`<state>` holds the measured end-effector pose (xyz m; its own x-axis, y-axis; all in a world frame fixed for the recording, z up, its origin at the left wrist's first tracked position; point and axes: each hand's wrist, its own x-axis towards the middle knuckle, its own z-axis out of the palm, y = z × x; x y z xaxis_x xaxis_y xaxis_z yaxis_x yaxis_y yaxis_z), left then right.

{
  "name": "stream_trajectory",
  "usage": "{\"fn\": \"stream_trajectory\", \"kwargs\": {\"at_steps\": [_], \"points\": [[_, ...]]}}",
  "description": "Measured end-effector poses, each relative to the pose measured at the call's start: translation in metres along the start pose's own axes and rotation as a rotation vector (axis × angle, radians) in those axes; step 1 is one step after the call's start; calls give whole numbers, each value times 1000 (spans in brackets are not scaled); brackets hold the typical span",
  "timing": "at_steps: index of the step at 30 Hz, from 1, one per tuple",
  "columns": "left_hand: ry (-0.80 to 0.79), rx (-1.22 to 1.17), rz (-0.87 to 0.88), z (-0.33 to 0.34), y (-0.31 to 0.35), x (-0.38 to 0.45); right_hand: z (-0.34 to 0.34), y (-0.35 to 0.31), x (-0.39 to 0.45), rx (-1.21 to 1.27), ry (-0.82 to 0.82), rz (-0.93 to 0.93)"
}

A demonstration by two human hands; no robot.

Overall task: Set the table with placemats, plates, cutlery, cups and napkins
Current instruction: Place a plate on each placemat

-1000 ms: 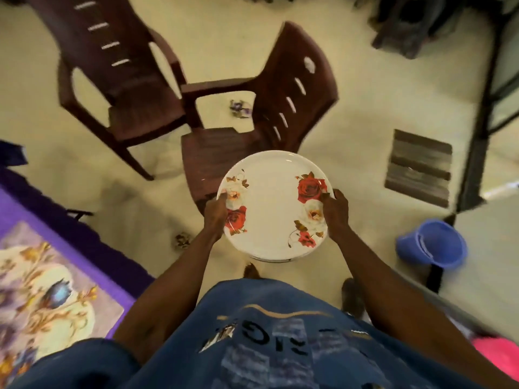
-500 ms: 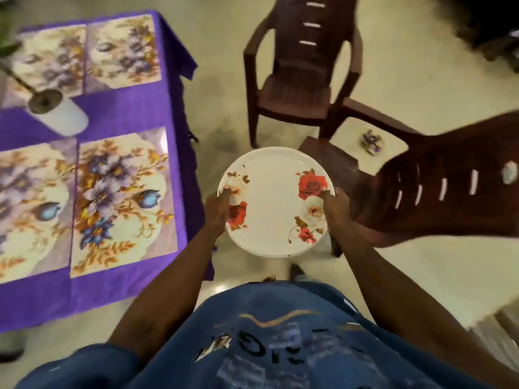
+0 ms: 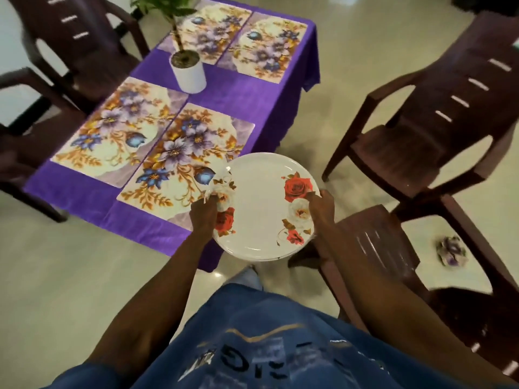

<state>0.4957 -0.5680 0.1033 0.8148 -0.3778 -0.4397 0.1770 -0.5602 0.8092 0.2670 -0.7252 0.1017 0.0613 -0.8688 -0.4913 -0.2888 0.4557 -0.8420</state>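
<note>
plates (image 3: 261, 209) | between hands | left hand (image 3: 203, 213), right hand (image 3: 323, 206) grip rims

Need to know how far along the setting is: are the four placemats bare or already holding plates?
Bare. All four placemats show uncovered; the plates are gripped by the left hand and right hand.

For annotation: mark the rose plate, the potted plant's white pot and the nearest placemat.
rose plate (image 3: 261, 203), head view, bare white centre.
white pot (image 3: 191, 77), head view, side wall.
nearest placemat (image 3: 182, 153), head view, purple flower at its middle.
</note>
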Motion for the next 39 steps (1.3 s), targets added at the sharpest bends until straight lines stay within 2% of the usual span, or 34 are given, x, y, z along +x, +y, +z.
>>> {"fn": "stream_trajectory", "kwargs": {"at_steps": [4, 12, 23, 31, 36, 39], "points": [[115, -39, -59, -7, 8, 30, 41, -25, 28, -36, -59, -36], [223, -85, -107, -12, 41, 111, 114, -80, 92, -91, -184, -45], [296, -123, -90, 9, 84, 163, 151, -143, 149, -203, -180, -156], [435, -180, -101, 68, 125, 219, 186, -202, 256, -303, -321, -222], [527, -154, -167, 136, 166, 253, 204, -245, 356, -498, -405, -219], [573, -185, -214, 171, 190, 265, 211, -271, 399, -613, -405, -326]]}}
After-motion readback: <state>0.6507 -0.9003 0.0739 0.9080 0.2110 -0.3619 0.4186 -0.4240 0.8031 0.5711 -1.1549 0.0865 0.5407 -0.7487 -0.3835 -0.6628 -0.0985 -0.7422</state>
